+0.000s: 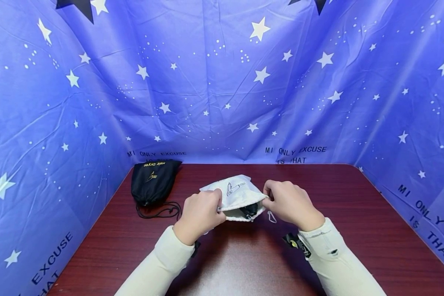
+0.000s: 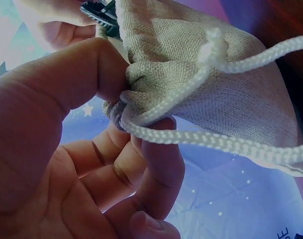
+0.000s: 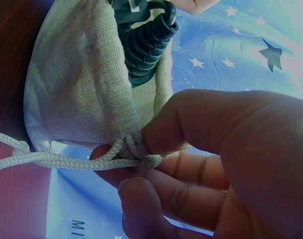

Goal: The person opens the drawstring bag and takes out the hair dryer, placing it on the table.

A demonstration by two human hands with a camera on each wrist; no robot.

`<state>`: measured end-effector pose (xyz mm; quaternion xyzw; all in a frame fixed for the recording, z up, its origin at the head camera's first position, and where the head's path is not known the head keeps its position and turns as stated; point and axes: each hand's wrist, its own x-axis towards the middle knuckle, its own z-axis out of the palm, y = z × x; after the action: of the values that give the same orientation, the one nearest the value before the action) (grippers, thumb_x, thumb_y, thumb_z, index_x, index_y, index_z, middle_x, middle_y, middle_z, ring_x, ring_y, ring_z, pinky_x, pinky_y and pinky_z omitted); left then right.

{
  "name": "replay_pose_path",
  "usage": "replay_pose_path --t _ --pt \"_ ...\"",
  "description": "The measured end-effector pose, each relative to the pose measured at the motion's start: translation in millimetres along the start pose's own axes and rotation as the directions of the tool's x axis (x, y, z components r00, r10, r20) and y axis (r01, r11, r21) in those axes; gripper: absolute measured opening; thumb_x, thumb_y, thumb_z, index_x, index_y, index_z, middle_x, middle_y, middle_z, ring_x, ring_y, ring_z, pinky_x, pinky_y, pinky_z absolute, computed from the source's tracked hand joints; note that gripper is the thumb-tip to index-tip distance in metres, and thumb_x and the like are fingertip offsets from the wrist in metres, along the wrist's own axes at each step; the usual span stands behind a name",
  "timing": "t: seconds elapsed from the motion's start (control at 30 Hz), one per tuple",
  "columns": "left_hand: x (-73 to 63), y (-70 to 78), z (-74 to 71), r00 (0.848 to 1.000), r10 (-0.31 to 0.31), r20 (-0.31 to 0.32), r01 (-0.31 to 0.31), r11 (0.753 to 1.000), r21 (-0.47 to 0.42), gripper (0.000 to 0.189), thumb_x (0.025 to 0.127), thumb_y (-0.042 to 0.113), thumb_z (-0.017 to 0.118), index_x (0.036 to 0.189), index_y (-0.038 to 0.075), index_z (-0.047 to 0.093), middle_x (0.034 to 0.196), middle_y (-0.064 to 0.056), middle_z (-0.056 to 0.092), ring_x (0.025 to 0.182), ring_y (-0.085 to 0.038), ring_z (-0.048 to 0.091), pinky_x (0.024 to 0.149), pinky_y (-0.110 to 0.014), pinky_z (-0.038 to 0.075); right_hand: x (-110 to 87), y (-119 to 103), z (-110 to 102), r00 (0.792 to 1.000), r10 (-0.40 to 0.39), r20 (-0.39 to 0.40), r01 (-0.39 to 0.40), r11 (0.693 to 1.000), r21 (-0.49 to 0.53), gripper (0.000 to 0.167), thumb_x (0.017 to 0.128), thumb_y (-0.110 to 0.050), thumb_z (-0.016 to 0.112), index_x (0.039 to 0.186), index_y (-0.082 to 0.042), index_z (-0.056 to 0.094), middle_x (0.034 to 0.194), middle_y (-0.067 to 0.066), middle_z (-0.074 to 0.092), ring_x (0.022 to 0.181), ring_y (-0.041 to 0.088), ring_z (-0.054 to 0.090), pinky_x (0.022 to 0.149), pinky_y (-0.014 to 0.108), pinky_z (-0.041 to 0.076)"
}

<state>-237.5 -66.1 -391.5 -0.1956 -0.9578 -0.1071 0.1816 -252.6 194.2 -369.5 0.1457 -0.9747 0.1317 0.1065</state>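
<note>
A white cloth drawstring bag (image 1: 237,192) with a small hair dryer drawing is held over the table, its mouth spread towards me. My left hand (image 1: 200,214) pinches the left corner of the mouth between thumb and forefinger, beside a white cord loop (image 2: 216,142). At the opposite corner, my right hand (image 1: 291,202) pinches the rim, with another white cord (image 3: 66,160) hanging there. Inside the mouth shows a black item with a ribbed, tapering sleeve (image 3: 147,52); the remainder of it is hidden in the cloth.
A black drawstring pouch (image 1: 153,185) printed "Hair Dryer" lies at the back left of the dark red wooden table (image 1: 362,230), its black cord (image 1: 159,214) trailing towards my left hand. Blue star-printed cloth (image 1: 207,82) hangs around the back and sides.
</note>
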Motion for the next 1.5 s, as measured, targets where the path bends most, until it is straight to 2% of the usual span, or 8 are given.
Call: replay_pose_path --t 0.8,1.5 --pt "0.9 -1.8 0.3 1.000 -0.015 0.025 0.015 1.000 0.014 0.028 0.069 0.023 0.078 0.074 0.022 0.051 0.061 0.009 0.051 0.054 -0.021 0.055 0.044 -0.038 0.036 0.8 4.6 -0.1 1.000 0.005 -0.009 -0.005 1.000 -0.003 0.012 0.081 -0.026 0.074 0.079 -0.026 0.062 0.065 -0.009 0.056 0.061 0.015 0.053 0.051 0.036 0.039" --pt "1.8 -1.9 -0.9 0.999 -0.015 0.040 0.014 1.000 0.010 0.027 0.069 0.021 0.078 0.073 0.022 0.051 0.061 0.009 0.051 0.052 -0.018 0.050 0.045 -0.038 0.037 1.2 6.4 -0.2 1.000 0.013 0.006 -0.013 1.000 0.004 0.011 0.082 -0.027 0.072 0.078 -0.027 0.062 0.065 -0.009 0.057 0.062 0.015 0.053 0.052 0.037 0.039"
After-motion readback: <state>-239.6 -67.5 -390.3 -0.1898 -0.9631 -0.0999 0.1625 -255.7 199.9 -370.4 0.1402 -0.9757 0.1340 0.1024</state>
